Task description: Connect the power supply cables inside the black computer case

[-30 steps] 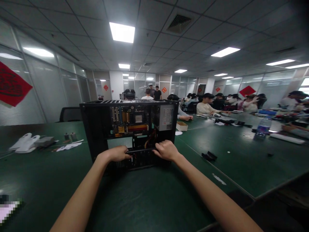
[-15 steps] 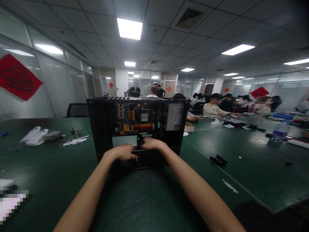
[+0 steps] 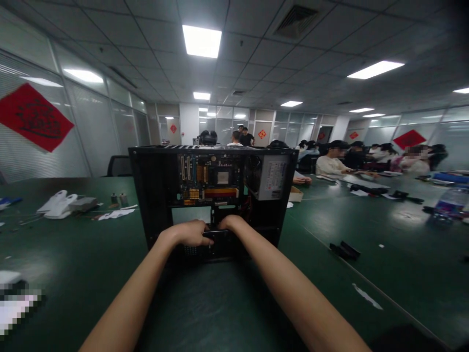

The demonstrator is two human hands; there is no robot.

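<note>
An open black computer case [image 3: 141,195] stands before me with its inside facing me. Within it a motherboard [image 3: 207,171] is mounted at the upper middle, and a power supply [image 3: 274,176] sits at the upper right. My left hand [image 3: 190,232] is closed over a black metal crossbar [image 3: 220,231] low in the case, thumb on the near side and fingers behind. Past the same bar reaches my right hand [image 3: 231,223], bent down into the case; its fingers are hidden behind the bar. What they touch does not show.
On the green table [image 3: 198,303], a white plastic bag [image 3: 60,204] and a grey block [image 3: 83,203] lie left. To the right are a black plastic piece [image 3: 345,250], a paper scrap [image 3: 367,296] and a water bottle [image 3: 450,203]. A co-worker [image 3: 331,159] sits beyond.
My right hand has dropped lower behind the crossbar, so its fingers have gone from sight. My left hand stays on the bar. The case appears slightly larger and the view has shifted slightly.
</note>
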